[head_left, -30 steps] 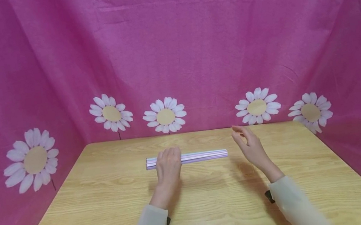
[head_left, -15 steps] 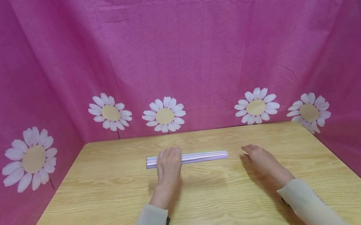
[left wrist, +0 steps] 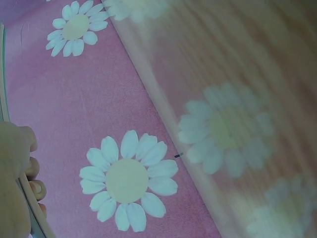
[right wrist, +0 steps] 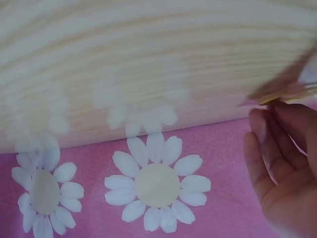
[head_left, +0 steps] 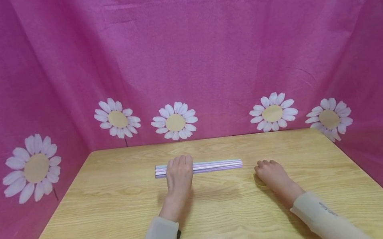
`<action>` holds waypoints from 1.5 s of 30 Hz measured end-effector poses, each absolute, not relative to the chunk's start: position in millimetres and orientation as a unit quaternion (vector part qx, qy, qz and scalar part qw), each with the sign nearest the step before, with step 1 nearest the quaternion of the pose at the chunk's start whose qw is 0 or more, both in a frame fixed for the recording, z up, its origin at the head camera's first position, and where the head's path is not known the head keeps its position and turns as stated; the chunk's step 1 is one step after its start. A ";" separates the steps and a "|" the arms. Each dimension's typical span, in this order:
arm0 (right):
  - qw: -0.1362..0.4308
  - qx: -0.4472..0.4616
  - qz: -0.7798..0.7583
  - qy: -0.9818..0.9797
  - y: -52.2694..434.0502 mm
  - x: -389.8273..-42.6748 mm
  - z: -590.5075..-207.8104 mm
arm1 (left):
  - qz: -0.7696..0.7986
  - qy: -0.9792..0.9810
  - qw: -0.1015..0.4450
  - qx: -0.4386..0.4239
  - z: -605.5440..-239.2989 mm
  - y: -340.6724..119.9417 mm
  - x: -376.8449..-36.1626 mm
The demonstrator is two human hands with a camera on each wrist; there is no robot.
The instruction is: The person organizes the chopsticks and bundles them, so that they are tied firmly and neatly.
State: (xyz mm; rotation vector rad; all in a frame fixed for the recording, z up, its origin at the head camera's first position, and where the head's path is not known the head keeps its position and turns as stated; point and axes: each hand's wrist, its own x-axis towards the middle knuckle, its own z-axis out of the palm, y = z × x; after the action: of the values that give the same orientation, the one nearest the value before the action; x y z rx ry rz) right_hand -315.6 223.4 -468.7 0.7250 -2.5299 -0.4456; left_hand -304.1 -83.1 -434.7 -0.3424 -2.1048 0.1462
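Note:
A bundle of slim lilac and white sticks (head_left: 217, 166) lies crosswise above the far half of the table. My left hand (head_left: 179, 173) grips it left of its middle, fingers curled round it; the left wrist view shows those fingertips (left wrist: 37, 188) against its edge. To the right of the bundle, apart from it, my right hand (head_left: 275, 175) is low over the wood. Between thumb and forefinger it pinches a thin yellow rubber band (right wrist: 270, 100), as the right wrist view shows. Part of the band's loop hangs out left of the hand in the head view.
The wooden table (head_left: 118, 226) fills the lower view. Behind it and along both sides hangs a pink cloth (head_left: 205, 61) printed with white daisies and lettering. The table's back edge runs close beneath the cloth.
My right hand came down from above the table, took hold of the rubber band, and turned with its knuckles up. The left hand and bundle have stayed in place.

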 end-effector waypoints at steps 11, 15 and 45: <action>0.238 0.231 -0.065 -0.941 225.6 -317.7 -469.2 | 0.048 -0.865 0.478 -0.143 -433.6 -82.4 -301.8; 0.190 0.205 0.064 -0.958 230.0 -316.3 -460.1 | 0.043 -0.867 0.475 -0.143 -433.6 -82.9 -301.4; 0.109 0.106 0.287 -0.946 242.8 -302.6 -414.0 | 0.064 -0.871 0.469 -0.129 -432.0 -85.0 -300.0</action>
State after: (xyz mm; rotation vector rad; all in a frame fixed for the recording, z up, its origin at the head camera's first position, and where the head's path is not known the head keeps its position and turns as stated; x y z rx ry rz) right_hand -302.6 242.8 -414.0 0.3128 -2.7805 0.8430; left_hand -300.0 -85.0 -432.0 -0.3171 -2.1355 0.1573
